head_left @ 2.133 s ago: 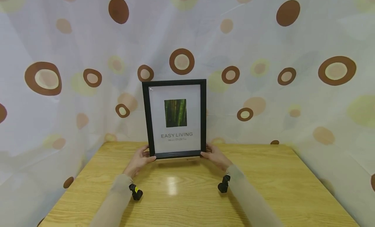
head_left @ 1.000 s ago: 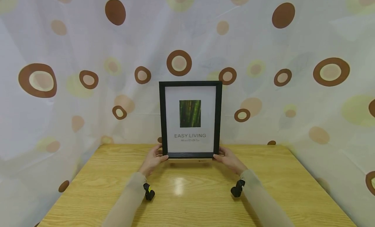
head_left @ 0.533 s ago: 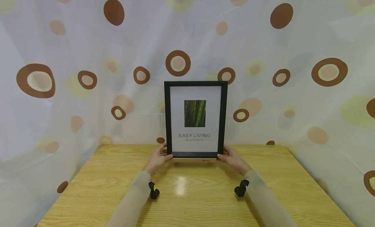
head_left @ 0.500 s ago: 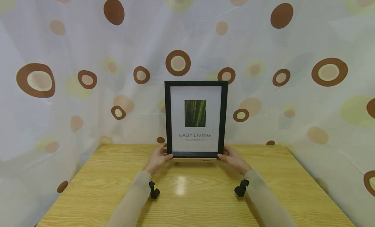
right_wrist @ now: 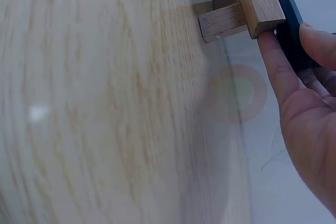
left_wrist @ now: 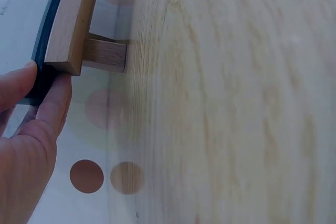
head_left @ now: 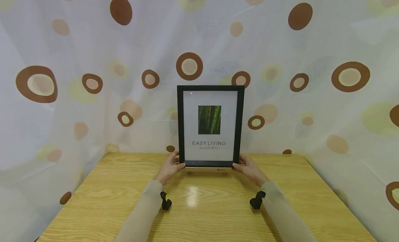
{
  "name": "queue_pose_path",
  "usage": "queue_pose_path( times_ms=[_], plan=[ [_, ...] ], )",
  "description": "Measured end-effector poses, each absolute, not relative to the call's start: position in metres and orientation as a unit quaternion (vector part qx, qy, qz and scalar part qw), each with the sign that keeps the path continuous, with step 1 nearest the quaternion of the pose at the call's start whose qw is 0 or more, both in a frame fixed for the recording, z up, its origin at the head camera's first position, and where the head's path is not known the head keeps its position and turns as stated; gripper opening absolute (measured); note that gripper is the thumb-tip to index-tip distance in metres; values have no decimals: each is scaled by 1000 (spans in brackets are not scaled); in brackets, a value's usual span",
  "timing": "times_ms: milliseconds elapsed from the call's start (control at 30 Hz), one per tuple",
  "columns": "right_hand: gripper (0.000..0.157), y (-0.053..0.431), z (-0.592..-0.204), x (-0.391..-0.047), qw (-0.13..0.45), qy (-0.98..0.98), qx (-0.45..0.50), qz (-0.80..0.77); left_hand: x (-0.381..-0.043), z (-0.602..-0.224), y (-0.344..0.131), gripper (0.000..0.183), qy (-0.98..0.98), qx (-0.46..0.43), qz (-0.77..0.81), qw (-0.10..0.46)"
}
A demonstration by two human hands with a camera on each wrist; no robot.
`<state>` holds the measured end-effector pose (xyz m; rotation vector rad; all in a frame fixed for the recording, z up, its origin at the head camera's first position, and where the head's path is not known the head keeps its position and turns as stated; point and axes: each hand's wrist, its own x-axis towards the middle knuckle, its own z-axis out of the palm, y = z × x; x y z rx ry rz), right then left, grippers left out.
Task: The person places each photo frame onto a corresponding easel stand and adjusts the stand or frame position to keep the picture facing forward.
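A black picture frame (head_left: 180, 127) stands upright at the back of the table, with a bamboo picture and the words "EASY LIVING" on its white sheet. Under its bottom edge runs a wooden stand (left_wrist: 71, 30), whose short feet reach the tabletop in both wrist views. My left hand (head_left: 168, 170) grips the frame's lower left corner, thumb in front and fingers at the side and behind. At the lower right corner my right hand (head_left: 250, 171) holds it the same way, its index finger against the end of the stand in the right wrist view.
The wooden table (head_left: 199, 214) reaches back to a hanging white curtain (head_left: 280, 37) with brown and yellow spots, which also closes in both sides. A small black camera sits on each wrist.
Both hands have shifted the frame to the right, and its earlier slight tilt is straightened. During the last half second it has moved only a little. The grip looks the same throughout.
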<state>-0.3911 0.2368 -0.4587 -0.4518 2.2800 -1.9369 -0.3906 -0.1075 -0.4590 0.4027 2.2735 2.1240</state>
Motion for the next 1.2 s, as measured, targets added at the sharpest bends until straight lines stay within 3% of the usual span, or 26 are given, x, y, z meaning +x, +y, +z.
queue_pose_path(
  times_ms=[567,1000,1200],
  plan=[
    [63,238,-460,-394,52,749,-148,-644,-384,-451,-103,58,720,133,681,4],
    [56,235,-462,-396,35,747,-134,-650,-394,-459,-103,57,724,116,680,-4],
    [63,236,-460,-390,36,765,-132,-630,-392,-459,-103,57,733,121,669,-1]
  ],
)
